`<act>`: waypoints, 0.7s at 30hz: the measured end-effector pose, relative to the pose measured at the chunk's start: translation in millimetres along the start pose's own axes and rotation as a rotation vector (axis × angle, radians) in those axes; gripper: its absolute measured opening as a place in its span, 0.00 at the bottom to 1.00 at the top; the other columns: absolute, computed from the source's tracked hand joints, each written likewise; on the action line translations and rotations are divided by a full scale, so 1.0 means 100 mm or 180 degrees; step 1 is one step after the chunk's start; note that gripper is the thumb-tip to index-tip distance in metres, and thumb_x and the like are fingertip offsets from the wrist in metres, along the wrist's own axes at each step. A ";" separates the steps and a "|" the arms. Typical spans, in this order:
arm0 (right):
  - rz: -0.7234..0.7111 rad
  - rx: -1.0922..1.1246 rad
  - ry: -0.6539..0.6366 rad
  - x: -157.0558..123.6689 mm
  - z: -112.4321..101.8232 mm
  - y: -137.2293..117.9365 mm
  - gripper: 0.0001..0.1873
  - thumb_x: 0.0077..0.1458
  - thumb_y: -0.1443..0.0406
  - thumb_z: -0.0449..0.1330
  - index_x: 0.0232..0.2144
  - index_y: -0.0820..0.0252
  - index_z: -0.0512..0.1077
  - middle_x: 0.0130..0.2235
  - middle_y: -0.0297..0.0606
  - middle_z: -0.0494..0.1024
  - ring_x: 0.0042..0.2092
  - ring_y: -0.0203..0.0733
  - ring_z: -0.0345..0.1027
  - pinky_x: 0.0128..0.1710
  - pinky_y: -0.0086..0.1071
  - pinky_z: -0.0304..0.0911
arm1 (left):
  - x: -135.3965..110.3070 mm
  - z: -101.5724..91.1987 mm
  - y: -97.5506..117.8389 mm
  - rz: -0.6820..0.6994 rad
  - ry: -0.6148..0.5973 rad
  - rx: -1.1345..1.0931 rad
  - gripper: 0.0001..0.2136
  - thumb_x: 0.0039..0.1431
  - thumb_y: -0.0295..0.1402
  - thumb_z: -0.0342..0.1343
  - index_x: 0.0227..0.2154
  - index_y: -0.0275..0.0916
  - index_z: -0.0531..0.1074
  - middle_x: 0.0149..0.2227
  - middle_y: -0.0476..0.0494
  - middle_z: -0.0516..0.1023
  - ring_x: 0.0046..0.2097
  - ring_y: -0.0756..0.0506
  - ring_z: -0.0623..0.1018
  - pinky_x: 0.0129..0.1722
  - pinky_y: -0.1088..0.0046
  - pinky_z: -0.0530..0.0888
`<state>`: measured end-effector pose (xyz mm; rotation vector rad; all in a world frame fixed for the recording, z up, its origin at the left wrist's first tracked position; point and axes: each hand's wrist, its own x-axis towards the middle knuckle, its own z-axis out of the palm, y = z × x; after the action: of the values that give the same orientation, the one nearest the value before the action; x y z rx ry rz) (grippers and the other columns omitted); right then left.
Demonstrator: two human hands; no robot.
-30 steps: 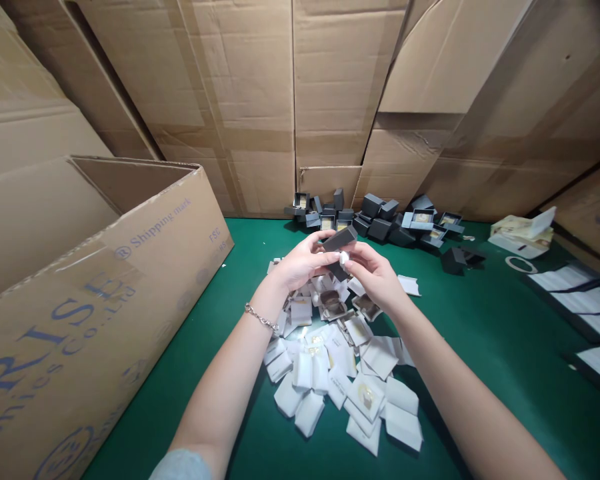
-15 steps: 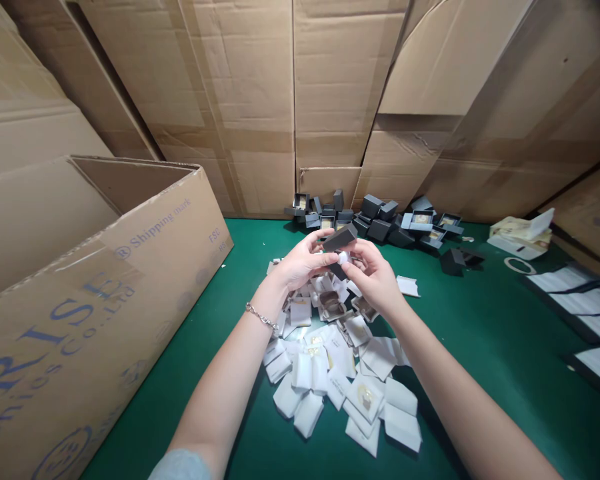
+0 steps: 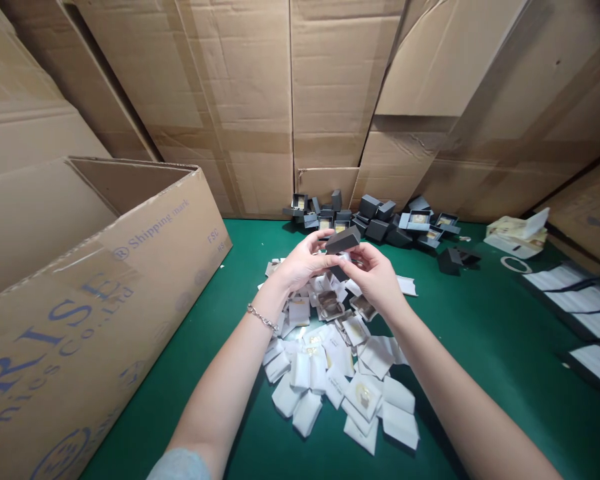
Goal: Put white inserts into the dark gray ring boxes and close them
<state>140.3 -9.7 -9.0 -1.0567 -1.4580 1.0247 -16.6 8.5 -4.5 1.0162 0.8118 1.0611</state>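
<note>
One head-worn camera looks forward and down from above the green tabletop (image 3: 470, 380). It is near enough that the left hand (image 3: 303, 263) and right hand (image 3: 377, 275) sit mid-frame, with cardboard (image 3: 253, 93) across the top.

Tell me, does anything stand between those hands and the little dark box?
Nothing visible does: the left hand holds the dark box, and the right hand meets it with a small white piece. The white packets lie below.
</note>
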 end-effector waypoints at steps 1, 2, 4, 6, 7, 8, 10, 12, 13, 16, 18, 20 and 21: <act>-0.0040 -0.0047 0.0021 0.00 0.00 0.01 0.15 0.44 0.58 0.64 0.35 0.58 0.70 0.37 0.38 0.76 0.38 0.41 0.70 0.40 0.35 0.66 | 0.00 0.00 -0.01 0.0000 -0.0008 0.0009 0.32 0.36 0.31 0.71 0.48 0.43 0.68 0.47 0.44 0.70 0.39 0.50 0.73 0.37 0.73 0.70; -0.0078 -0.0096 0.0032 0.00 0.00 0.03 0.15 0.45 0.59 0.64 0.35 0.58 0.70 0.37 0.38 0.76 0.38 0.41 0.70 0.40 0.36 0.66 | 0.01 0.00 -0.01 0.0000 -0.0029 0.0012 0.32 0.36 0.31 0.71 0.48 0.43 0.68 0.47 0.44 0.70 0.40 0.50 0.73 0.39 0.71 0.70; -0.0136 -0.0213 0.0019 0.01 -0.01 0.05 0.14 0.45 0.61 0.62 0.36 0.58 0.69 0.38 0.38 0.76 0.39 0.41 0.70 0.42 0.36 0.65 | 0.02 0.00 -0.03 0.0020 -0.0100 0.0006 0.32 0.36 0.30 0.71 0.48 0.43 0.69 0.47 0.43 0.71 0.41 0.48 0.73 0.41 0.69 0.71; -0.0159 -0.0381 0.0019 0.01 -0.02 0.06 0.14 0.45 0.62 0.61 0.36 0.58 0.70 0.39 0.38 0.76 0.40 0.42 0.70 0.44 0.37 0.65 | 0.02 -0.01 -0.04 0.0054 -0.0159 0.0015 0.31 0.37 0.30 0.71 0.48 0.43 0.70 0.48 0.43 0.71 0.42 0.47 0.74 0.43 0.67 0.71; -0.0156 -0.0484 0.0038 0.01 -0.02 0.06 0.13 0.45 0.62 0.61 0.36 0.58 0.70 0.39 0.38 0.77 0.41 0.43 0.70 0.44 0.38 0.65 | 0.02 -0.01 -0.04 0.0071 -0.0165 0.0034 0.30 0.37 0.30 0.71 0.48 0.43 0.70 0.49 0.42 0.70 0.43 0.47 0.74 0.43 0.67 0.71; -0.0147 -0.0586 0.0067 0.01 -0.02 0.05 0.13 0.44 0.62 0.61 0.36 0.58 0.71 0.39 0.39 0.77 0.41 0.43 0.70 0.44 0.38 0.64 | 0.03 -0.02 -0.05 0.0090 -0.0158 0.0054 0.30 0.38 0.30 0.70 0.48 0.43 0.70 0.49 0.42 0.70 0.43 0.47 0.74 0.43 0.67 0.71; -0.0130 -0.0709 0.0111 0.01 -0.03 0.04 0.13 0.44 0.62 0.61 0.35 0.58 0.71 0.38 0.39 0.78 0.41 0.44 0.70 0.43 0.38 0.64 | 0.03 -0.02 -0.06 0.0134 -0.0149 0.0090 0.29 0.39 0.30 0.70 0.48 0.44 0.70 0.50 0.43 0.70 0.43 0.48 0.74 0.43 0.68 0.72; -0.0137 -0.0697 0.0126 0.01 -0.02 0.03 0.13 0.45 0.62 0.61 0.36 0.58 0.72 0.38 0.39 0.78 0.41 0.44 0.71 0.43 0.38 0.64 | 0.03 -0.02 -0.07 0.0198 -0.0156 0.0107 0.29 0.39 0.30 0.70 0.48 0.44 0.70 0.49 0.43 0.70 0.42 0.48 0.74 0.42 0.69 0.72; -0.0140 -0.0658 0.0129 0.00 -0.02 0.03 0.14 0.45 0.62 0.61 0.36 0.59 0.73 0.38 0.39 0.79 0.41 0.44 0.71 0.44 0.38 0.64 | 0.04 -0.02 -0.07 0.0235 -0.0155 0.0104 0.29 0.39 0.30 0.70 0.48 0.44 0.70 0.49 0.43 0.71 0.42 0.49 0.74 0.41 0.70 0.72; -0.0144 -0.0490 0.0091 -0.01 0.00 0.03 0.15 0.47 0.61 0.61 0.39 0.59 0.74 0.41 0.40 0.79 0.44 0.45 0.71 0.46 0.39 0.63 | 0.04 -0.02 -0.07 0.0335 -0.0139 0.0081 0.29 0.39 0.31 0.70 0.48 0.44 0.70 0.49 0.42 0.70 0.42 0.48 0.74 0.39 0.72 0.72; -0.0182 -0.0496 0.0054 -0.01 0.00 0.03 0.15 0.48 0.61 0.60 0.40 0.58 0.74 0.43 0.41 0.79 0.46 0.45 0.71 0.48 0.39 0.63 | 0.04 -0.02 -0.07 0.0380 -0.0134 0.0070 0.29 0.39 0.31 0.70 0.48 0.44 0.70 0.49 0.42 0.71 0.42 0.48 0.74 0.37 0.72 0.72; -0.0256 -0.0740 0.0066 -0.01 0.00 0.03 0.16 0.49 0.60 0.59 0.40 0.58 0.74 0.43 0.41 0.79 0.45 0.46 0.71 0.47 0.40 0.63 | 0.04 -0.01 -0.06 0.0402 -0.0117 0.0086 0.30 0.38 0.31 0.70 0.48 0.44 0.69 0.49 0.42 0.71 0.42 0.48 0.74 0.36 0.73 0.71; -0.0299 -0.0910 0.0079 0.00 0.00 0.04 0.15 0.49 0.60 0.59 0.40 0.58 0.74 0.41 0.40 0.79 0.43 0.46 0.71 0.46 0.41 0.63 | 0.03 -0.01 -0.06 0.0408 -0.0104 0.0102 0.30 0.38 0.31 0.71 0.48 0.43 0.69 0.48 0.42 0.71 0.41 0.48 0.74 0.37 0.73 0.71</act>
<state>140.9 -9.0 -12.6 -1.1853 -1.6510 0.7483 -14.8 11.1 -10.4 1.1219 0.7472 1.1405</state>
